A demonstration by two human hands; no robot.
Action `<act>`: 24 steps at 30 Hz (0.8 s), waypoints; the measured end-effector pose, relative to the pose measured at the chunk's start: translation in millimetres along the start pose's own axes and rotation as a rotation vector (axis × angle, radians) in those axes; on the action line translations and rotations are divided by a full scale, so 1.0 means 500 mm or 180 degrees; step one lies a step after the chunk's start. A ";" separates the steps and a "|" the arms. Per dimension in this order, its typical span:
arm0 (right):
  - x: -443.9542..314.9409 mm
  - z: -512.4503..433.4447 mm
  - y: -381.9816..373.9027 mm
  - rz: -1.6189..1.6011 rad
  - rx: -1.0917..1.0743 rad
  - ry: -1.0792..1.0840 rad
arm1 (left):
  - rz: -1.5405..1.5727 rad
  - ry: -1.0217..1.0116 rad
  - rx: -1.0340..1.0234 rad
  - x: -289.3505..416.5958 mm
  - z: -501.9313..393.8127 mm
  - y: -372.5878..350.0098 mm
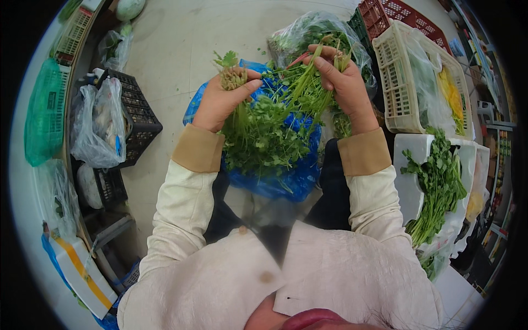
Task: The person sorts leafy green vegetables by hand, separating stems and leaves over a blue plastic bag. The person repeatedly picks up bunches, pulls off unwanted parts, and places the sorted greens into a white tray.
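My left hand [226, 97] is closed around a bunch of cilantro, its pale root ends showing above the thumb and its leaves [264, 140] hanging below. In my right hand [339, 74] are several long green stems [303, 84] with leaves, pinched near their root ends; a thin reddish strip sticks out by the fingers. Beneath both hands a blue plastic bag [272, 187] lies spread with leafy greens on it. Just behind my right hand stands a clear plastic bag [321, 22] full of more greens.
Right: a cream plastic crate [400, 82] with bagged vegetables, and a white foam box [408, 177] holding leafy celery-like greens [443, 181]. Red crates [416, 20] stand farther back. Left: a black crate [142, 119] with a plastic bag [99, 128] over it, beside a shelf. Tiled floor [173, 49] lies ahead.
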State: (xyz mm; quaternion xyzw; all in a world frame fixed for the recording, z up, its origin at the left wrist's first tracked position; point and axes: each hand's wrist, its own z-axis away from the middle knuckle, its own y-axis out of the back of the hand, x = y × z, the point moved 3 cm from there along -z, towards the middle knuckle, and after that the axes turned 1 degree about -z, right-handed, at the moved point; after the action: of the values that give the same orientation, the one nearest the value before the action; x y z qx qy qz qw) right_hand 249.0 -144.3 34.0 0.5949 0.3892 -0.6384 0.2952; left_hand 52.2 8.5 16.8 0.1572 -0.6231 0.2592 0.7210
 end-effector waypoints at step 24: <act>0.021 0.013 -0.018 0.2330 0.0200 0.1294 | -0.0128 0.0334 -0.0615 0.002 0.009 -0.032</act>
State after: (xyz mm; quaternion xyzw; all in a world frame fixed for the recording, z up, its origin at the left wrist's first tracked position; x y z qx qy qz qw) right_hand 236.6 -144.1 25.1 0.8165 0.1827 -0.3725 0.4015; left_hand 57.5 -6.8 20.1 0.0857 -0.6033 0.1913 0.7695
